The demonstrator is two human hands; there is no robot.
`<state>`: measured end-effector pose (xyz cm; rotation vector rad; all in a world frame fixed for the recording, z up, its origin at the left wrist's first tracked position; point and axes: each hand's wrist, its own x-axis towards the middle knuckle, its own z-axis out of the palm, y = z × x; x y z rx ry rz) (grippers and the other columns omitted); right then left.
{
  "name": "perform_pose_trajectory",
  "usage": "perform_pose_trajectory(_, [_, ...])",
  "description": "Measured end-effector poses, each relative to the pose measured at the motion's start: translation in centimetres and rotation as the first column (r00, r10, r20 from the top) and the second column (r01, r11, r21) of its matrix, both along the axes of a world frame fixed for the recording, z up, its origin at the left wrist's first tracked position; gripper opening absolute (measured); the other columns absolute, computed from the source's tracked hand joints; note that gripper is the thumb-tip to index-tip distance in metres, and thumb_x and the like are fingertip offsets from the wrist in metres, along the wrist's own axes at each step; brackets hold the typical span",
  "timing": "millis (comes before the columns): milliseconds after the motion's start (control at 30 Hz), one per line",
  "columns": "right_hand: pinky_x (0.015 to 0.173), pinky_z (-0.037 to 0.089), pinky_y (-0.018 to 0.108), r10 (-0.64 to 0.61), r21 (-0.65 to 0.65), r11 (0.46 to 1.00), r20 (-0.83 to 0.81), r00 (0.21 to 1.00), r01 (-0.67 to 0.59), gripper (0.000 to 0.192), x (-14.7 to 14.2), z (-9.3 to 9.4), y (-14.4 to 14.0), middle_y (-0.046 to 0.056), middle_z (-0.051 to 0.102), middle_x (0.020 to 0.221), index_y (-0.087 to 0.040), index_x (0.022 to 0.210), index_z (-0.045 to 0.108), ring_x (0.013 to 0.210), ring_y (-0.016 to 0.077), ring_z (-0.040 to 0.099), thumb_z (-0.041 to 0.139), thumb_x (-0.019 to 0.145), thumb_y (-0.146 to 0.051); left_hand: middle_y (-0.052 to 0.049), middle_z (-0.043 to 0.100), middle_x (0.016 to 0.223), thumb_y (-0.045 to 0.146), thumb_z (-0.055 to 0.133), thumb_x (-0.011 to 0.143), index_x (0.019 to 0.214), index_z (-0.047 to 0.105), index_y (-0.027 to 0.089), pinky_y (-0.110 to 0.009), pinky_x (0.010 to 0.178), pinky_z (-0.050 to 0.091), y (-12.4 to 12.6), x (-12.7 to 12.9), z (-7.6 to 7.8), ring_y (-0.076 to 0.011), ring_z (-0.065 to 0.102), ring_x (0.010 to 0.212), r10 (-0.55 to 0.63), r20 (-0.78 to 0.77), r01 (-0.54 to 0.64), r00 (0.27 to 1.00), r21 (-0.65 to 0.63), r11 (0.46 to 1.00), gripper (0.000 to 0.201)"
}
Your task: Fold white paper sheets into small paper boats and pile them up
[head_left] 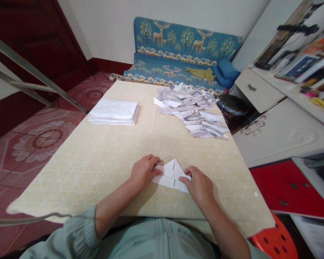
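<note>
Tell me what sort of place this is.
Most likely a room in a home, used as a workspace. A patterned deer-print cushion lies on the tiled floor against the wall, and a white cabinet stands beside the table, where both hands fold a sheet of paper.

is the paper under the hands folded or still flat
Folded: the paper shows a pointed peak and layered flaps, pinned to the table by the left hand and right hand.

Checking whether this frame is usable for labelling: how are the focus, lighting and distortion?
Head view: soft, even light, faint shadows under the left hand and right hand; the folded paper is sharp; strong wide-angle bend at the table edges and shelves; no glare; the corners blur slightly.
</note>
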<state>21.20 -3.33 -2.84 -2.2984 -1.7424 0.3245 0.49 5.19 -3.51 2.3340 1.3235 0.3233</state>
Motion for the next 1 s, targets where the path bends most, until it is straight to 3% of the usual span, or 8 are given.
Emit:
perform_pose_trajectory(200, [0.054, 0.030, 0.023, 0.032, 0.036, 0.999, -0.055, 0.998, -0.030, 0.016, 0.1, 0.2, 0.2, -0.003, 0.060, 0.072, -0.022, 0.066, 0.054, 0.065, 0.0134, 0.054, 0.067, 0.068, -0.030, 0.001, 0.062, 0.087, 0.037, 0.070, 0.067, 0.091, 0.062, 0.025, -0.023, 0.058, 0.034, 0.8, 0.2, 0.8, -0.0152, 0.056, 0.077, -0.073, -0.005, 0.073, 0.997, -0.047, 0.996, 0.027])
perform_pose_trajectory(433, [0.053, 0.031, 0.023, -0.003, 0.088, 0.996, -0.190, 0.982, 0.020, 0.017, 0.4, -0.3, -0.7, -0.005, 0.056, 0.058, -0.021, 0.066, 0.052, 0.056, 0.0132, 0.052, 0.062, 0.072, -0.035, 0.001, 0.063, 0.074, 0.041, 0.067, 0.070, 0.081, 0.068, 0.025, -0.023, 0.059, 0.033, 0.9, -0.1, 0.9, -0.0151, 0.056, 0.074, -0.159, 0.026, 0.160, 0.987, -0.029, 0.987, 0.019])
perform_pose_trajectory(533, [0.053, 0.035, 0.023, 0.029, 0.070, 0.998, -0.397, 0.917, -0.001, 0.010, 1.1, -0.5, -0.4, -0.004, 0.058, 0.060, -0.021, 0.073, 0.057, 0.056, 0.0135, 0.053, 0.061, 0.071, -0.029, 0.002, 0.062, 0.067, 0.039, 0.065, 0.072, 0.075, 0.069, 0.024, -0.023, 0.056, 0.030, 0.8, -0.2, 0.5, -0.0131, 0.054, 0.065, -0.120, 0.061, 0.123, 0.991, -0.046, 0.991, 0.016])
perform_pose_trajectory(667, [0.056, 0.039, 0.023, 0.181, 0.078, 0.983, -0.611, 0.770, -0.169, 0.022, 2.0, -0.2, -0.1, -0.003, 0.059, 0.067, -0.018, 0.089, 0.065, 0.062, 0.0140, 0.056, 0.061, 0.067, -0.018, 0.002, 0.061, 0.065, 0.034, 0.066, 0.071, 0.073, 0.068, 0.020, -0.021, 0.052, 0.030, 0.6, -0.3, 0.2, -0.0103, 0.051, 0.057, -0.098, 0.164, 0.121, 0.982, -0.135, 0.983, 0.015])
perform_pose_trajectory(733, [0.057, 0.039, 0.023, 0.256, 0.123, 0.966, -0.594, 0.762, -0.228, 0.009, 2.1, 0.2, -0.1, -0.002, 0.056, 0.067, -0.018, 0.073, 0.066, 0.064, 0.0138, 0.055, 0.060, 0.068, -0.015, 0.002, 0.060, 0.064, 0.031, 0.067, 0.071, 0.071, 0.067, 0.018, -0.021, 0.052, 0.032, 0.5, -0.3, 0.6, -0.0100, 0.051, 0.057, -0.085, 0.238, 0.120, 0.967, -0.136, 0.983, 0.014])
perform_pose_trajectory(800, [0.055, 0.037, 0.022, 0.284, 0.201, 0.958, -0.539, 0.793, -0.206, 0.011, 2.1, 0.9, -0.1, -0.001, 0.052, 0.066, -0.018, 0.062, 0.065, 0.063, 0.0129, 0.052, 0.058, 0.070, -0.014, 0.001, 0.060, 0.066, 0.027, 0.067, 0.071, 0.070, 0.067, 0.017, -0.021, 0.055, 0.035, 0.5, -0.4, 1.4, -0.0102, 0.052, 0.060, -0.093, 0.324, 0.125, 0.941, -0.081, 0.989, 0.010])
perform_pose_trajectory(900, [0.055, 0.037, 0.023, 0.266, 0.391, 0.918, -0.468, 0.842, -0.073, 0.017, 1.7, 1.8, 0.0, 0.000, 0.050, 0.074, -0.021, 0.071, 0.070, 0.066, 0.0128, 0.051, 0.055, 0.071, -0.012, 0.000, 0.059, 0.073, 0.018, 0.064, 0.073, 0.072, 0.068, 0.019, -0.022, 0.062, 0.039, 0.6, -0.3, 2.8, -0.0107, 0.054, 0.068, -0.129, 0.444, 0.122, 0.887, 0.045, 0.992, 0.005])
perform_pose_trajectory(1000, [0.060, 0.040, 0.025, 0.266, 0.562, 0.827, -0.422, 0.867, 0.020, 0.021, 1.3, 2.3, 0.2, 0.001, 0.049, 0.080, -0.024, 0.075, 0.071, 0.074, 0.0141, 0.052, 0.055, 0.072, -0.011, -0.001, 0.055, 0.077, 0.011, 0.059, 0.075, 0.075, 0.070, 0.021, -0.022, 0.065, 0.041, 0.7, -0.3, 3.6, -0.0110, 0.055, 0.073, -0.132, 0.523, 0.059, 0.842, 0.154, 0.986, 0.015])
